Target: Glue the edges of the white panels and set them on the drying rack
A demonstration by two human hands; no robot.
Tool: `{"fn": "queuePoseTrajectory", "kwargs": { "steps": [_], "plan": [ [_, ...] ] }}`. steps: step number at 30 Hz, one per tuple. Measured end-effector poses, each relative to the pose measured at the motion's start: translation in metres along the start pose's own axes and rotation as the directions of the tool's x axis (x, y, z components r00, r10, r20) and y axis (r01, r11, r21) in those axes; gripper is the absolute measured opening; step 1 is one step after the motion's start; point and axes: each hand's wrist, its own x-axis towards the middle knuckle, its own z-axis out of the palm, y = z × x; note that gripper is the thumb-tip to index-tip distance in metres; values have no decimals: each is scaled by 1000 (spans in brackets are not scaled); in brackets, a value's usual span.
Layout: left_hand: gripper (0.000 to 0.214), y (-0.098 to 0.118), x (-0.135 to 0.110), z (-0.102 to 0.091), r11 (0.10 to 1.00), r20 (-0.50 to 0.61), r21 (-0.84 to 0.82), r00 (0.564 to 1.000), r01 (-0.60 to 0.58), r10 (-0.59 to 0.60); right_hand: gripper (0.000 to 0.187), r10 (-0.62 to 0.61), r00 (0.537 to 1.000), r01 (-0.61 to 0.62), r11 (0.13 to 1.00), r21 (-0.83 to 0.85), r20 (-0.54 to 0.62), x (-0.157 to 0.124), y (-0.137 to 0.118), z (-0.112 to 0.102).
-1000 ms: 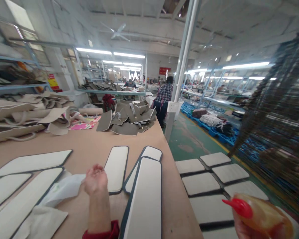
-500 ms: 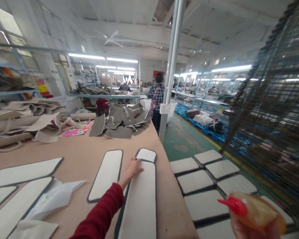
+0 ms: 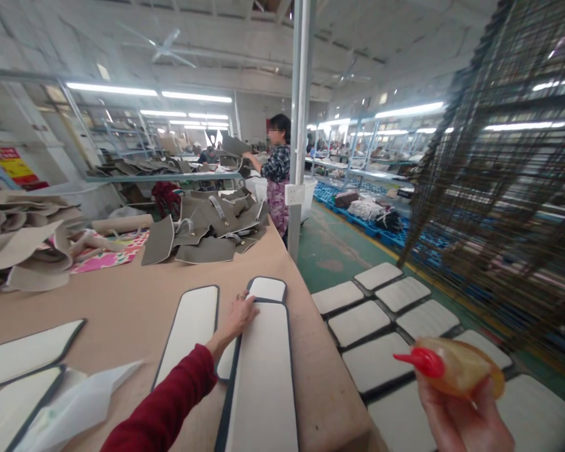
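My left hand (image 3: 239, 314), in a red sleeve, reaches out over the tan table (image 3: 122, 301) and rests on the far end of a long white panel with a dark edge (image 3: 263, 370). Its fingers lie fairly flat on the panel's corner. Another panel (image 3: 266, 289) sticks out from under it, and a third (image 3: 188, 326) lies just to the left. My right hand (image 3: 456, 414) is raised at the lower right, wrapped round an amber squeeze bottle (image 3: 456, 373) with a red nozzle that points left.
Several white panels (image 3: 381, 314) lie on a low surface right of the table. A heap of grey-brown cut pieces (image 3: 211, 226) and beige pieces (image 3: 23, 245) sit further back. A person in a plaid shirt (image 3: 277, 176) stands by a white post (image 3: 299, 125). A wire rack (image 3: 499, 176) stands at the right.
My left hand went from a curled, palm-up pose near me to stretched out on the long panel's far end. The view swung slightly right; the bottle rose a little.
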Motion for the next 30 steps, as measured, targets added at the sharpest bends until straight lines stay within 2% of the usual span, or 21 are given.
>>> {"fn": "queuePoseTrajectory", "kwargs": {
  "steps": [5, 13, 17, 19, 21, 22, 25, 27, 28, 30],
  "plan": [
    [25, -9, 6, -3, 997, 14, -62, 999, -47, 48, 47, -11, 1000, 11, 1000, -10, -3, -3, 2, 7],
    [21, -9, 0, -18, 984, 12, -137, 993, -117, 120, 53, -49, 997, 51, 998, -37, 51, 6, 8, 0],
    [21, -4, -1, -29, 975, -20, -186, 993, -120, 118, 50, -49, 998, 50, 998, -27, 40, 8, 8, 0],
    [22, 2, 0, -37, 951, -72, -289, 993, -107, 90, 49, -57, 998, 58, 998, -29, 37, 8, 8, 0],
    [24, 11, -2, -47, 879, -113, -470, 993, -78, 28, 49, -57, 997, 59, 998, -32, 42, 9, 10, 0],
    [27, 17, -5, -51, 811, -106, -583, 994, -49, -17, 50, -60, 997, 62, 997, -36, 44, 10, 11, -1],
    [46, 38, -26, -54, 501, 34, -861, 992, 91, -121, 52, -79, 993, 84, 995, -62, 82, 14, 16, -5],
    [58, 54, -48, -47, 335, 139, -924, 979, 183, -152, 54, -107, 984, 119, 990, -78, 146, 16, 19, -8],
    [58, 61, -61, -43, 307, 176, -926, 971, 220, -163, 54, -113, 978, 129, 988, -80, 176, 16, 20, -9],
    [48, 74, -82, -38, 344, 222, -898, 957, 275, -185, 53, -113, 974, 129, 989, -71, 195, 15, 20, -6]
  ]
}}
